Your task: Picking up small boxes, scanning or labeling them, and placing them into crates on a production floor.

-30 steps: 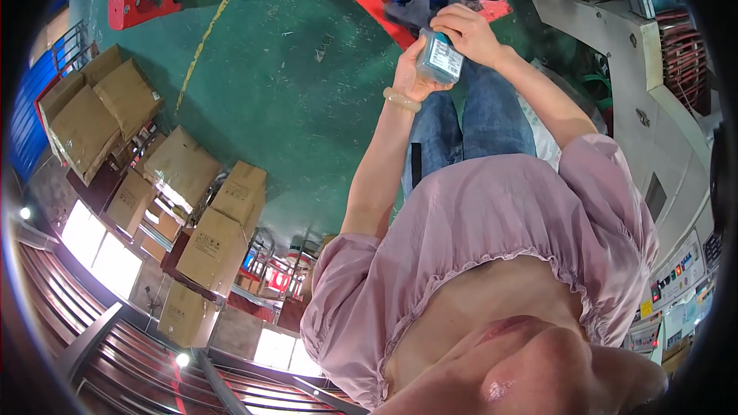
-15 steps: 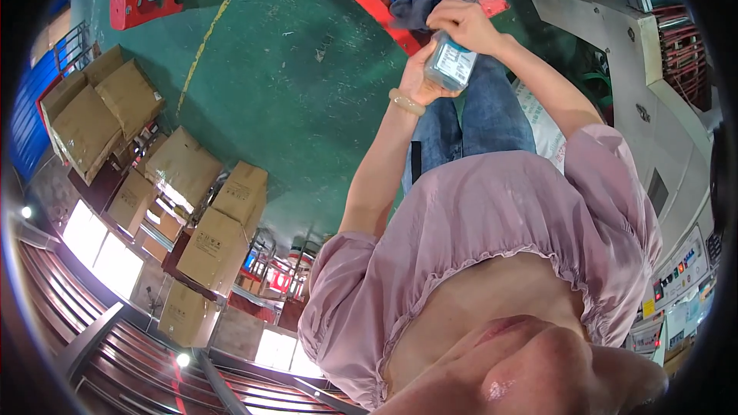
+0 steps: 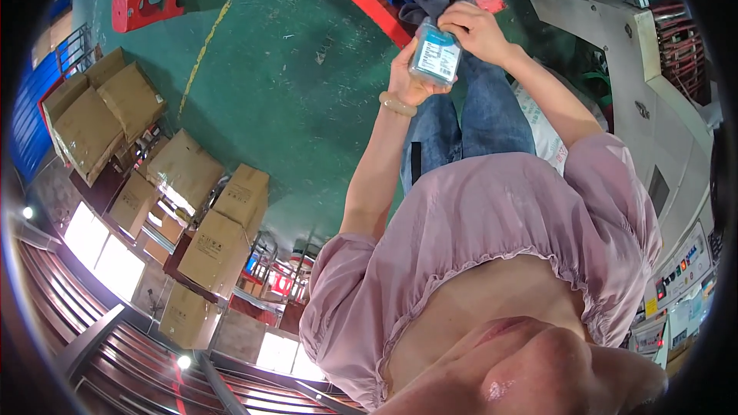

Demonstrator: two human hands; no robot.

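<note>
At upper centre, the left hand [image 3: 406, 83] grips a plastic box [image 3: 436, 60]; the right hand [image 3: 478, 33] bends its fingers at the top edge, hold unclear. Green floor [image 3: 300, 100] spreads leftward.

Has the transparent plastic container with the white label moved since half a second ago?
Yes: the transparent plastic container has shifted slightly left, toward the yellow painted line on the green floor.

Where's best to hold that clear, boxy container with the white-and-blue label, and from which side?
Hold the clear, boxy container low, probably from the left: its straight sides suit squeezing, the left hand supports it there, and the right hand is at its upper end.
</note>
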